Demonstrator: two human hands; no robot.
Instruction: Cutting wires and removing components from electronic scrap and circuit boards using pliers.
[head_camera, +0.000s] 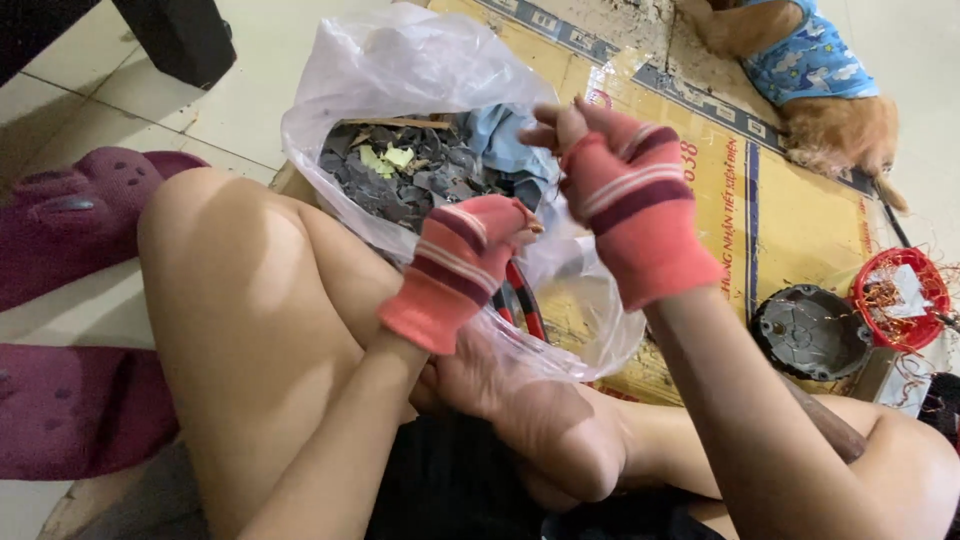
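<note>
My left hand (462, 262) wears a red and pink striped fingerless glove. It hovers over the near edge of a clear plastic bag (400, 70), with its fingers curled; whether they pinch something is hidden. My right hand (625, 195), in the same kind of glove, is raised a little higher and to the right. Its bare fingertips are pressed together over the bag, with nothing visible between them. The bag holds several dark grey scrap pieces (420, 180), a few yellowish bits and a blue cloth. Red tool handles (520, 300) show under the bag.
I sit on the floor with bare legs crossed. The bag lies on a flattened yellow cardboard box (780, 220). A round grey metal housing (812, 332) and a red ring wound with copper wire (900, 295) lie at right. A dog in a blue shirt (815, 70) rests at the back. Purple slippers (70, 215) are at left.
</note>
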